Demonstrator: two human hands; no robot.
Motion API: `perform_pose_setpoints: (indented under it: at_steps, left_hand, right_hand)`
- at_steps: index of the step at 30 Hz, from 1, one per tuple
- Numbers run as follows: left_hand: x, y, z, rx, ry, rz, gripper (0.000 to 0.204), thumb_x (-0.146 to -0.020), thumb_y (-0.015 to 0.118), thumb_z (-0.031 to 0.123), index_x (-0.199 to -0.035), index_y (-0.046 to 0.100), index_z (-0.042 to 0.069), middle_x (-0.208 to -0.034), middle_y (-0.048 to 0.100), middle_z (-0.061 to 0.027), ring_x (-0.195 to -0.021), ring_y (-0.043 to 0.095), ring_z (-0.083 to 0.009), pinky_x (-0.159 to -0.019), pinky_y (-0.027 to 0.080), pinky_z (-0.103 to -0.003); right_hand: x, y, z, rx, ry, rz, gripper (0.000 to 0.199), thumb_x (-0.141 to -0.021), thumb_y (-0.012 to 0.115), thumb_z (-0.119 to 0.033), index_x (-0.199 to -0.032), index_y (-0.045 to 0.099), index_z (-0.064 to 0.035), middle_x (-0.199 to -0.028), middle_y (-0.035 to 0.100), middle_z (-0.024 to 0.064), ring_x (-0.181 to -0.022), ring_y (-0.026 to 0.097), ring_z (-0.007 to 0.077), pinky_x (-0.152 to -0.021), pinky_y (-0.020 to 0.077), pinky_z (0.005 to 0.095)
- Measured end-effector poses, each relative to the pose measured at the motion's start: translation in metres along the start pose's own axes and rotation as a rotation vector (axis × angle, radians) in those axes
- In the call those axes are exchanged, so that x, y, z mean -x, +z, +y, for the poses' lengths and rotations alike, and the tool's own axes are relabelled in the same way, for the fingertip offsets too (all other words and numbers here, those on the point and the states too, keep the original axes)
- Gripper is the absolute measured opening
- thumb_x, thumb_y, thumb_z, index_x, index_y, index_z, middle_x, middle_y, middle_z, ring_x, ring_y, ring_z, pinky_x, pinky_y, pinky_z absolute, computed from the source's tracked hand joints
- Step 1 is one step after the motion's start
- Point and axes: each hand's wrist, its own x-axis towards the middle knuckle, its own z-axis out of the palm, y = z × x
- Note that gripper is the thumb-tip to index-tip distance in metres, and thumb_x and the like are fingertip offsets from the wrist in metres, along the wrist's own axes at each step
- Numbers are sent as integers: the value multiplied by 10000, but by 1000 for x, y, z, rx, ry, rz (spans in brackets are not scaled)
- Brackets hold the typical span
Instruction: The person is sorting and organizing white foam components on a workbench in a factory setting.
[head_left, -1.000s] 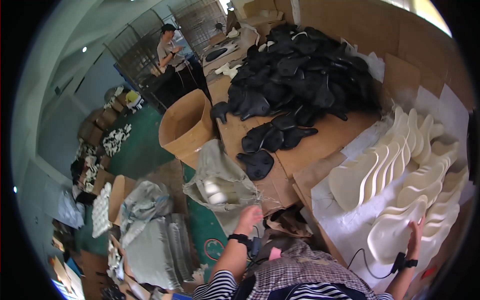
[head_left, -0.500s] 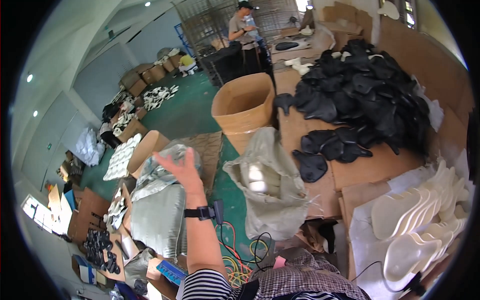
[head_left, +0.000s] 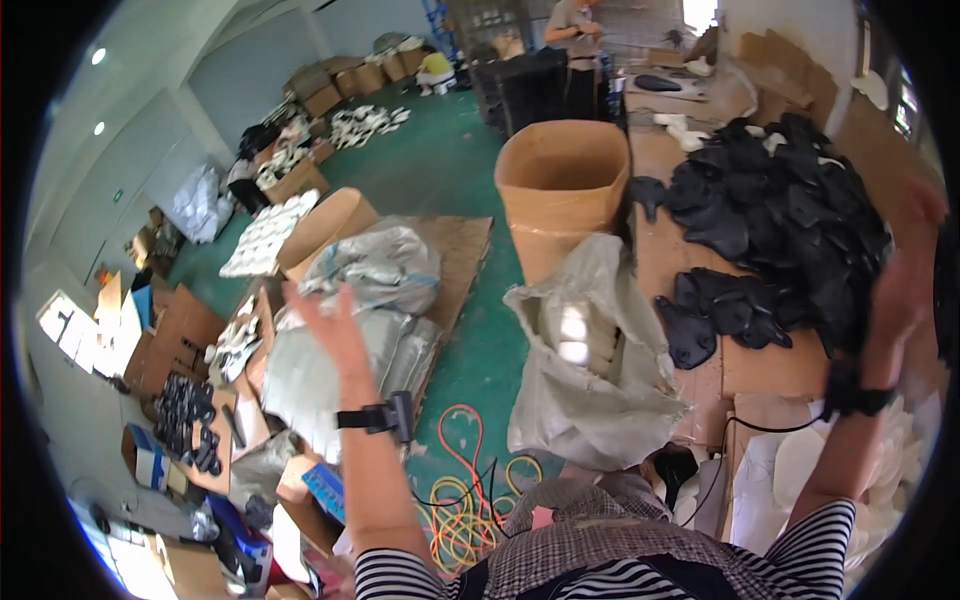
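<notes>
Green floor (head_left: 460,150) stretches far left; our left hand (head_left: 328,322), empty, spreads above a grey sack (head_left: 295,385). Right, our blurred right hand (head_left: 912,245), grip unclear, nears black pieces (head_left: 790,200); near right, cream pieces (head_left: 898,450) smear indistinctly.

I catch the right hand (head_left: 905,275) blurred, far right. The top edge crops a standing person (head_left: 577,38); cream pieces (head_left: 897,455) blur, lower right.

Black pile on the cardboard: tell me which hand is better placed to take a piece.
Right, probably: the blurred right hand appears beside the black pile; the open left hand appears over the grey bags, farther away.
</notes>
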Motion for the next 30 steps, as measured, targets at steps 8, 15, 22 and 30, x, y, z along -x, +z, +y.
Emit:
perform_pose_setpoints:
  at_steps: [8,15,22,30]
  left_hand:
    - [209,12,-154,-386,-578,-693,768,-704,782,272,-1338,458,-17,-1355,498,-196,-1166,539,-296,-977,436,-368]
    - [352,57,-219,-258,-1257,-749,532,-783,744,316,-1190,581,16,-1006,646,-81,-888,614,-200,-786,498,-332]
    - [386,182,-271,-159,-1747,-649,727,-785,727,453,-1305,457,23,-1060,596,-130,-771,617,-228,-619,513,-383]
    - [432,167,-361,-586,-1183,-539,430,-726,779,231,-1023,559,12,-747,584,-49,-654,596,-168,-524,476,-318]
  right_hand:
    - [355,155,167,25,216,-1517,184,-773,611,-242,-879,620,-92,-815,646,168,-769,634,359,-665,508,443]
    - [543,133,250,246,1038,-1561,218,-783,609,-285,-833,686,-88,-849,667,183,-791,647,358,-724,517,429]
    - [543,186,338,367,646,-1744,235,-780,530,-204,-861,643,-15,-901,635,242,-859,620,403,-746,481,492]
    - [393,315,440,663,632,-1363,536,-870,547,-247,-1273,416,82,-1237,521,300,-1165,518,401,-981,430,453]
